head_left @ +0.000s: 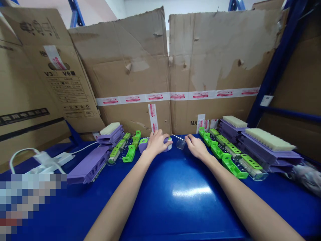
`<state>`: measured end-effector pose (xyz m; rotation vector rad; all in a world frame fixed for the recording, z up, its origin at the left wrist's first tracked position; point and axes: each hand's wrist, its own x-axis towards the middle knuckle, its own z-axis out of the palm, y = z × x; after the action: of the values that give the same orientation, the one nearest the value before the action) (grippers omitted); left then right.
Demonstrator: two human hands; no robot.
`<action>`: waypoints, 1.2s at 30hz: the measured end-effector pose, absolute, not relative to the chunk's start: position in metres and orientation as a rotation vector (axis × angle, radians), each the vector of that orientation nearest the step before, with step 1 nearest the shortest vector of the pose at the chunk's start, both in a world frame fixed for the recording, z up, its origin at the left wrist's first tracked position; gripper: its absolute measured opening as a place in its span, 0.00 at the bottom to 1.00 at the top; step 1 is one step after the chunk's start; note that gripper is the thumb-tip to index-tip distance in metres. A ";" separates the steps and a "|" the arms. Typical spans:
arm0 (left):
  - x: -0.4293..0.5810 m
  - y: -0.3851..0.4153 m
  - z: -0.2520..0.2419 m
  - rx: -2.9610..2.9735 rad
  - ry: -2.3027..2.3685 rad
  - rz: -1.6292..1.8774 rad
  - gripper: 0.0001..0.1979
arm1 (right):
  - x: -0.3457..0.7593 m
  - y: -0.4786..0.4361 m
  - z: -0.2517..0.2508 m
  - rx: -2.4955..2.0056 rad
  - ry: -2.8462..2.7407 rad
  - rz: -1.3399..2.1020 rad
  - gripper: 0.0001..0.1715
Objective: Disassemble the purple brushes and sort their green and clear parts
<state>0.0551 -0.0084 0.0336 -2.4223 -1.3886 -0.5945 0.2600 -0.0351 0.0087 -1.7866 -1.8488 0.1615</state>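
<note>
My left hand (157, 142) is wrapped over a purple device (143, 144) with a green and white end, which lies at the back middle of the blue table. To its right, my right hand (194, 144) pinches a small clear plastic piece (181, 144). A thin metallic rod (177, 137) reaches from near my right fingertips toward the purple device. Whether the rod touches the device cannot be made out.
Purple blocks (90, 164), green brackets (129, 154) and clear-green cases stand left. More green brackets (217, 150), cases (233, 149) and purple blocks with cream bristles (269, 139) stand right. Cardboard (130, 77) walls the back; a white power strip (52, 160) lies left.
</note>
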 end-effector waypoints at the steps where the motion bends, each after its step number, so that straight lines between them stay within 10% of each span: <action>1: 0.055 -0.009 0.034 -2.420 -1.386 -0.591 0.17 | 0.261 -0.034 0.009 -1.739 -1.801 0.175 0.24; 36: 0.110 -0.018 0.031 -2.425 -1.079 -0.850 0.04 | 0.258 -0.020 -0.002 -1.421 -1.377 0.260 0.20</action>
<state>0.1103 -0.0177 0.0309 -2.4253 -1.0795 -0.8495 0.2582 -0.0200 -0.0018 -1.4207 -1.3768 0.2599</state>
